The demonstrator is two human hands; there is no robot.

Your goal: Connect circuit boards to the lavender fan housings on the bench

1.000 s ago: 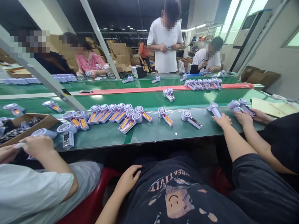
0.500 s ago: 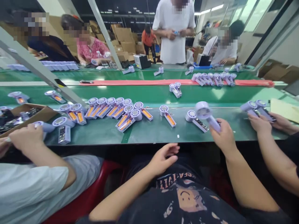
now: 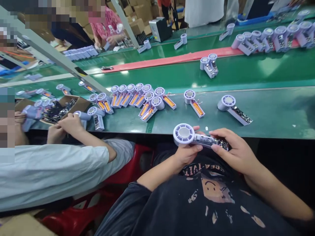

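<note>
Handheld fan [image 3: 183,133] is in both hands, just off the near edge of the table [image 3: 278,121], above the wearer's lap. Its round head is to the L, w/ the grille facing up; the handle runs R, open side up, w/ circuit parts showing.

L hand [image 3: 189,153] supports it from below where head meets handle: thumb along the near side, fingertips showing on the far side, so fingers are closed around the fan. R hand [image 3: 232,147] has the handle's far end clamped btwn thumb and fingers.

On the table, a separate fan w/ a bare board [image 3: 227,102] lies beyond the R hand, and a fan w/ an orange insert [image 3: 194,104] lies L of that one. Further L is a close-packed cluster of fans [image 3: 147,89], most w/ orange inserts visible. Small white bit [image 3: 206,128] sits near the table edge, just beyond the held fan.

Far L, an open carton [image 3: 82,104] holds dark loose parts; a co-worker's hand [image 3: 72,124] is near it. Past the table, two fans [image 3: 209,65] rest side by side on a green surface [image 3: 172,78], w/ a red strip [image 3: 177,59] behind.
</note>
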